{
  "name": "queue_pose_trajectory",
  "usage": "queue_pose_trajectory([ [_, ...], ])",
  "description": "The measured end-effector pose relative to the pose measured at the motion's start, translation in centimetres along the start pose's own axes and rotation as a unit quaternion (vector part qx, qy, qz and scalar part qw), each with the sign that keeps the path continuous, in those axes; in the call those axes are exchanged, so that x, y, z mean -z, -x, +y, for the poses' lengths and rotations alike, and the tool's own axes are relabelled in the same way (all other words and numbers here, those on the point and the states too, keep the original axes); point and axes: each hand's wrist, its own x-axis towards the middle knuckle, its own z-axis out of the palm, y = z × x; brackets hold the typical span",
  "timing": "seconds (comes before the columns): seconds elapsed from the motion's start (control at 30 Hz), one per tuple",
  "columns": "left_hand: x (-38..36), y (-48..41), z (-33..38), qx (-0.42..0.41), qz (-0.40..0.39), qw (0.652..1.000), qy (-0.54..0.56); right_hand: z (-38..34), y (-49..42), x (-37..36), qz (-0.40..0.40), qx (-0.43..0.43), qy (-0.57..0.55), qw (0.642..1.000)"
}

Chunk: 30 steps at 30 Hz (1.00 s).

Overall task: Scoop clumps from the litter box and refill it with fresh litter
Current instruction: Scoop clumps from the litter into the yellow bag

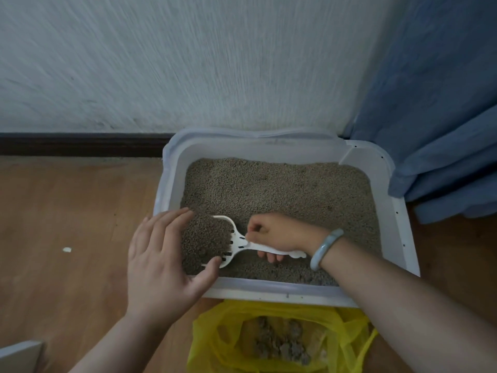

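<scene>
White litter box (269,290), filled with grey-brown litter (282,189), is set on the wooden floor (67,211) against the wall (161,63); a yellow bag (207,345) holding clumps (279,343) is laid just beside its near rim. The white scoop (239,244), heaped with litter, is gripped at the handle by the right hand (274,232), fingers curled round it, over the box's near-left corner. The left hand (158,257) is held open, fingers straight and spread against the scoop's mouth, thumb touching its near edge.
</scene>
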Motion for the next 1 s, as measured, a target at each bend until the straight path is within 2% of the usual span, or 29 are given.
queue_pose_trajectory([
  [0.13,0.1,0.0,0.0,-0.002,0.001,1.000,0.002,0.1,0.0,-0.4,0.008,0.036,0.028,0.999],
  [0.2,0.1,0.1,0.0,0.000,-0.003,1.000,0.001,0.1,0.1,-0.3,-0.003,0.047,0.103,0.994],
  [0.27,0.0,0.1,0.0,0.000,-0.005,1.000,0.001,0.2,0.1,-0.2,0.007,0.057,0.204,0.977],
  [0.33,0.0,0.1,0.0,-0.002,-0.005,1.000,0.002,0.1,0.0,-0.3,0.050,0.078,0.297,0.950],
  [0.4,0.0,0.1,0.1,-0.001,-0.002,1.000,0.004,-0.1,-0.4,-0.4,0.083,0.101,0.344,0.930],
  [0.63,0.1,0.1,0.0,-0.006,-0.006,1.000,0.004,1.0,0.3,-0.1,0.080,0.108,0.265,0.955],
  [0.83,-0.1,0.1,0.1,0.004,-0.003,1.000,0.001,4.3,3.6,3.2,0.159,0.083,0.252,0.951],
  [1.0,0.0,0.2,0.0,0.011,-0.011,1.000,-0.004,5.5,5.5,4.0,0.206,0.087,0.188,0.956],
])
